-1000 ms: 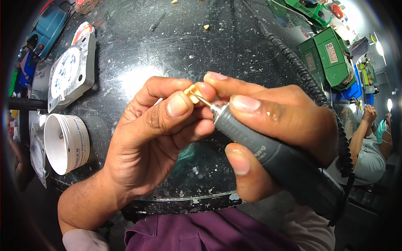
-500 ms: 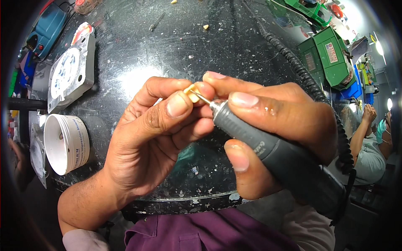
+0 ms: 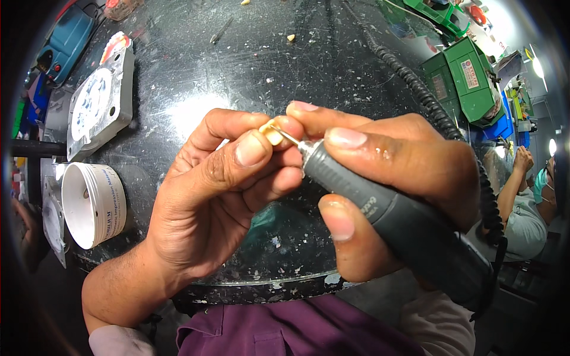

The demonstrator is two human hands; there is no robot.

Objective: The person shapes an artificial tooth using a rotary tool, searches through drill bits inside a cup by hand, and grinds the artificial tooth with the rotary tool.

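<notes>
My left hand (image 3: 219,184) pinches a small pale-yellow, tooth-like piece (image 3: 273,135) between thumb and fingers at the centre. My right hand (image 3: 401,163) is wrapped round a dark grey rotary handpiece (image 3: 432,248), whose thin metal bit (image 3: 286,135) reaches up-left to the yellow piece. The fingertips of both hands are close together around that piece. A coiled black cord (image 3: 404,71) lies across the bench on the right.
On the black, speckled bench (image 3: 309,71) are a metal flask (image 3: 122,89), a white tub (image 3: 95,204), a blue device (image 3: 71,35), a red-and-white denture model (image 3: 117,44) and small pale pieces (image 3: 291,38). Green bins (image 3: 463,83) stand right; a co-worker (image 3: 522,202) sits beyond.
Very little differs: my right hand and the handpiece have shifted very slightly, with the bit still at the piece. My left hand holds almost the same position.
</notes>
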